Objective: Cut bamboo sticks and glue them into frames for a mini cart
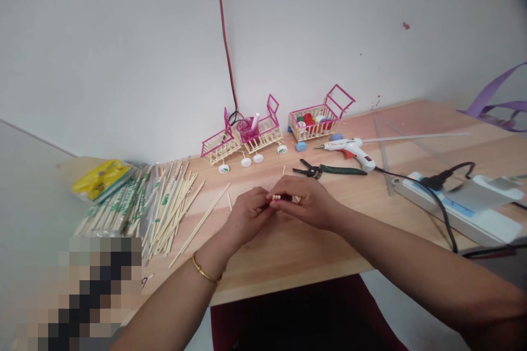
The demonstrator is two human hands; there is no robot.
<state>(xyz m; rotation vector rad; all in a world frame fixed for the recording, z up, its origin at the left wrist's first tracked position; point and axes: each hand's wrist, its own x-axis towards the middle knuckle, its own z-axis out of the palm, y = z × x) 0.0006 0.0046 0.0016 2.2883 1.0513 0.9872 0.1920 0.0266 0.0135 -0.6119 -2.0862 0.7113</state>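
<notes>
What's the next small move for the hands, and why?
Probably tap the ends of the short sticks level with the left hand while the right hand pinches them: their ends show bunched at the right fingertips, the left hand is close alongside, and the glue gun and pliers lie on the table, unheld.

Back wall (123,38): red-and-black cable (225,38) running down it, reddish mark (406,26) upper right. Along it, three magenta-trimmed carts: left cart (214,149), middle cart (267,138) with magenta cup (246,131), right cart (315,135) loaded with coloured pieces (308,119). Far left: yellow packet (102,180). Right: white power strip (480,219), black plug (431,182) in. Purple strap (489,93) at edge.
</notes>
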